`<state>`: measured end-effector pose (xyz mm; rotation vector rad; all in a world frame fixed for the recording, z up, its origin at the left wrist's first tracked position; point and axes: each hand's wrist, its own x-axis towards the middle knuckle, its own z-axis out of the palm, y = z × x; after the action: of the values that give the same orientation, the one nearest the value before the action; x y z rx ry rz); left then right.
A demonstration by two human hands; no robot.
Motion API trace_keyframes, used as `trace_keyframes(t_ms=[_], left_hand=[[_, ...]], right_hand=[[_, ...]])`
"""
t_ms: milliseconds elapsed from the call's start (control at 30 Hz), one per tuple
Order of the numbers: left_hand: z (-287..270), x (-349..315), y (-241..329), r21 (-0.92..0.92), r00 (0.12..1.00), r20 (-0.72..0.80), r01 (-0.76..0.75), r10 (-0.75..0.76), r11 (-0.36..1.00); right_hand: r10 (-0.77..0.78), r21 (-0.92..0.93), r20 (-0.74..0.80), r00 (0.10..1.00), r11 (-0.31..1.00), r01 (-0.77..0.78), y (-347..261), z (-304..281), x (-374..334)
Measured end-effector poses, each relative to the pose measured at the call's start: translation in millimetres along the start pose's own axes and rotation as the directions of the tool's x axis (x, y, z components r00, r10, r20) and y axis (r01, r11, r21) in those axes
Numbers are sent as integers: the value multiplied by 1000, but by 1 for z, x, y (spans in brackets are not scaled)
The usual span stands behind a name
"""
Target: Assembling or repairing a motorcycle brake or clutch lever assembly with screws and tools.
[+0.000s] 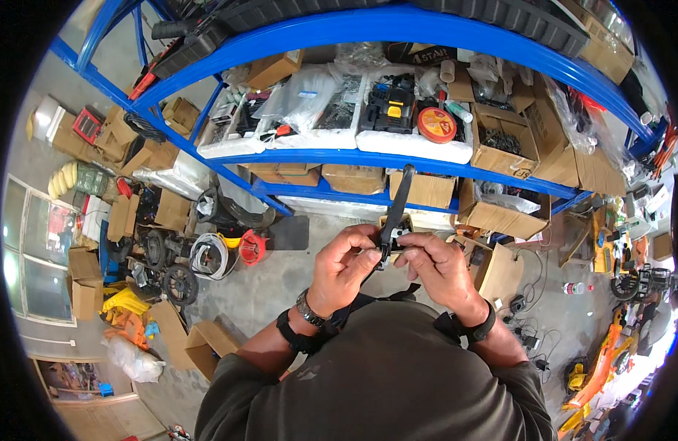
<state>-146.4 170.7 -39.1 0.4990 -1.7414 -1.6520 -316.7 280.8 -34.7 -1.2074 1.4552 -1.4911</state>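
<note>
In front of my chest is a long, narrow black part (401,197), flat like a bar or strap, pointing up and away from me. Its near end carries a small fitting with a light-coloured piece, partly covered by my fingers; I cannot tell its exact kind. My left hand (342,273) pinches this end from the left, thumb and fingertips pressed together. From the right, my right hand (440,270) has thumb and fingers closed at the small fitting. Whatever lies between the right fingertips is too small to make out. Both wrists wear dark bands.
A blue rack (317,156) stands ahead with cardboard boxes, bagged parts and a round red-and-yellow tin (437,125). Wheels (180,284), coiled white hose (209,256) and a red funnel-like piece (251,248) lie left. Cables (526,323) and a bottle (572,288) lie right.
</note>
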Motion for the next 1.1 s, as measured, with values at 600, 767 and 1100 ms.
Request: trace_keyframes(t_ms=[600, 767, 1100], left_hand=[[-186, -7, 25, 129, 983, -72, -158, 168, 979], [-210, -12, 30, 313, 917, -81, -350, 392, 883], [-205, -18, 6, -120, 950, -277, -184, 145, 976]], right_hand=[[66, -97, 272, 960, 994, -41, -33, 157, 100], [258, 104, 440, 860, 937, -333, -38, 180, 117], [-19, -266, 343, 939, 957, 117, -28, 188, 130]])
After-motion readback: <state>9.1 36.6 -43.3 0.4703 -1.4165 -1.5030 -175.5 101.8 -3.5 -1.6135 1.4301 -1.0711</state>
